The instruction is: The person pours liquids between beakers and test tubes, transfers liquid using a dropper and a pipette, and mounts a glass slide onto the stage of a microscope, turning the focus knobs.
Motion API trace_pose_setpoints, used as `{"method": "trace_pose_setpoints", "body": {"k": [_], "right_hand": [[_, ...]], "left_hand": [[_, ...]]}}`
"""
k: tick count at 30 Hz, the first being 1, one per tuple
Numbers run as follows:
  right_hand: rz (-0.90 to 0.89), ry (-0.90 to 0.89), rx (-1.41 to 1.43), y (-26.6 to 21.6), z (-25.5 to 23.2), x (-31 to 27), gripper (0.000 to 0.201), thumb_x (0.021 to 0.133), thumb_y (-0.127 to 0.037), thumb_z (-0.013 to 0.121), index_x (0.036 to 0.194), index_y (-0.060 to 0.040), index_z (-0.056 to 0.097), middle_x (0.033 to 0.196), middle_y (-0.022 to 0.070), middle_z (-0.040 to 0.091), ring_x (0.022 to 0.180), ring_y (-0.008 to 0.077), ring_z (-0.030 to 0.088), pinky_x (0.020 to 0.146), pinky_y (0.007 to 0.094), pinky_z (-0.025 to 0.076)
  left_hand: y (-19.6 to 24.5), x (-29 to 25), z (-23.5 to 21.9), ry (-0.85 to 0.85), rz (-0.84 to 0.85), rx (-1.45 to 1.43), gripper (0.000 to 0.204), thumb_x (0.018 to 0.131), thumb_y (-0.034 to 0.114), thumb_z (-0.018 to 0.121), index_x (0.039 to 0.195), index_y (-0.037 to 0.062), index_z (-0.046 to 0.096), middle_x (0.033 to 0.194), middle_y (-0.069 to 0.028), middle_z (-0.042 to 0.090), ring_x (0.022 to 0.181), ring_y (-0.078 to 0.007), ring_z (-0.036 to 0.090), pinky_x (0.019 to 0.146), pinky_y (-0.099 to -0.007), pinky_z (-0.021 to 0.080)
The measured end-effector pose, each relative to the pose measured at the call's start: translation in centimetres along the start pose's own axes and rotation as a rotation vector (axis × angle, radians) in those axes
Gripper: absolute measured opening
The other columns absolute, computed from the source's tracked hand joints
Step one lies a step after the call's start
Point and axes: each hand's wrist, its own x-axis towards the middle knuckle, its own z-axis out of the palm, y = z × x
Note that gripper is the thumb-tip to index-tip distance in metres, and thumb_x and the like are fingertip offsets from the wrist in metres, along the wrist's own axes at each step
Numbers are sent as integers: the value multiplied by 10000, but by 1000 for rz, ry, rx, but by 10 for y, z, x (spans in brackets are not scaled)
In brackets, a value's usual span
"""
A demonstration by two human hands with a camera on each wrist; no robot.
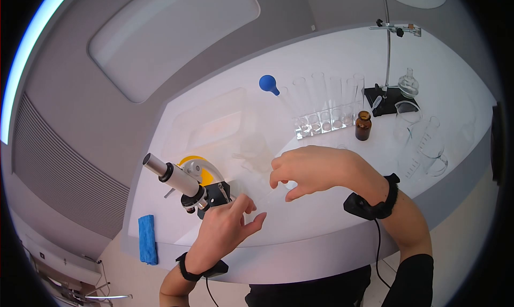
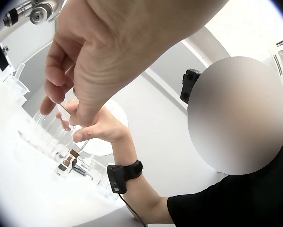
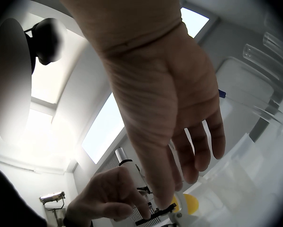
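Observation:
Near the microscope [image 1: 179, 181], my left hand [image 1: 227, 224] is bent with thumb and index finger a little apart. A thin clear strip, seemingly a glass slide [image 2: 64, 109], shows at its fingertips in the left wrist view and looks pinched there. My right hand [image 1: 318, 167] reaches in from the right over the table. Its fingers hang loosely bent, the thumb stands apart from the index finger, and no object shows in its grasp. In the right wrist view the right palm [image 3: 165, 104] faces the camera, with the left hand [image 3: 110, 196] below it.
Behind the hands stand a test tube rack [image 1: 326, 122], a brown bottle [image 1: 363, 127] and a blue rubber bulb [image 1: 267, 83]. Clear glassware, including a beaker [image 1: 409, 157], and an iron stand [image 1: 387, 55] are at right. A pale tray [image 1: 179, 127] lies at left, a blue cloth [image 1: 147, 240] near the edge.

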Motion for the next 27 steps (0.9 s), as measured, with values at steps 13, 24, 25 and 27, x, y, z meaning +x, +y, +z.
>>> {"method": "trace_pose_setpoints", "body": {"k": [13,24,25,27], "right_hand": [[-80,57,-120,-3,2,1,269,833,-253,728,1017,-69,661,993,38,634,970,210,603,787,333,505],[-24,14,-78,-7,-3,0,271,835,-261,736,991,-52,661,985,57,661,968,235,629,798,358,507],[-7,16,-74,-7,-4,-1,274,833,-262,738,989,-51,660,982,58,661,965,235,630,798,356,506],[-13,17,-75,-6,-4,-1,277,830,-263,740,988,-51,659,982,59,662,965,236,631,800,356,506]], "left_hand": [[-33,-49,-28,577,-155,-412,175,852,117,638,916,63,484,757,-26,575,465,-52,406,429,-197,329],[-184,-78,27,194,-804,-753,265,923,59,434,1173,59,522,950,-64,596,645,-110,561,537,-231,450],[-189,-75,28,109,-716,-695,235,923,50,456,1144,49,535,952,-64,595,665,-109,568,546,-240,460],[-191,-70,28,33,-625,-639,204,923,40,479,1115,39,548,953,-63,593,685,-109,575,555,-249,470]]}}
